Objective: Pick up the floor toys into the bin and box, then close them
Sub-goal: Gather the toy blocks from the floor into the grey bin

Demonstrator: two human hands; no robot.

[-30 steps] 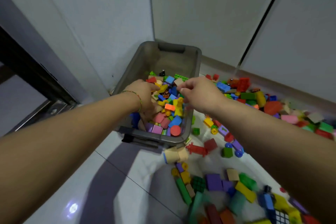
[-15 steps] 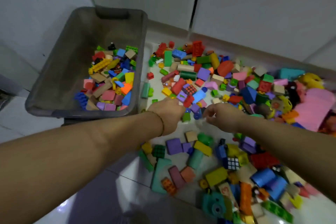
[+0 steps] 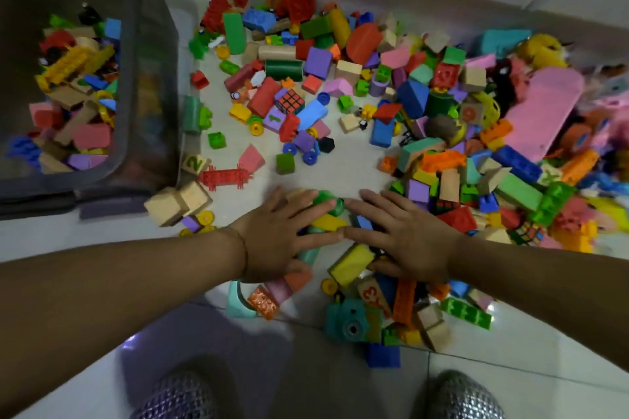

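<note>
A grey plastic bin (image 3: 149,54) stands at the left, partly filled with coloured blocks. A big spread of toy blocks (image 3: 340,95) covers the white floor to its right. My left hand (image 3: 282,238) lies flat, fingers spread, on a small heap of blocks near me. My right hand (image 3: 405,231) lies flat beside it, fingertips almost meeting the left ones. Under and between them sit a green piece (image 3: 328,201) and a yellow block (image 3: 350,264). Neither hand grips anything that I can see.
Two wooden cubes (image 3: 177,202) lie by the bin's near corner. A teal toy camera (image 3: 347,320) sits close to my feet. A pink board (image 3: 541,112) and soft toys pile at the far right. White walls close off the back.
Both hands left the bin, swung right and down to the floor pile, then came nearer me and flattened onto the blocks. The view tilted down; the bin now sits at the left edge.
</note>
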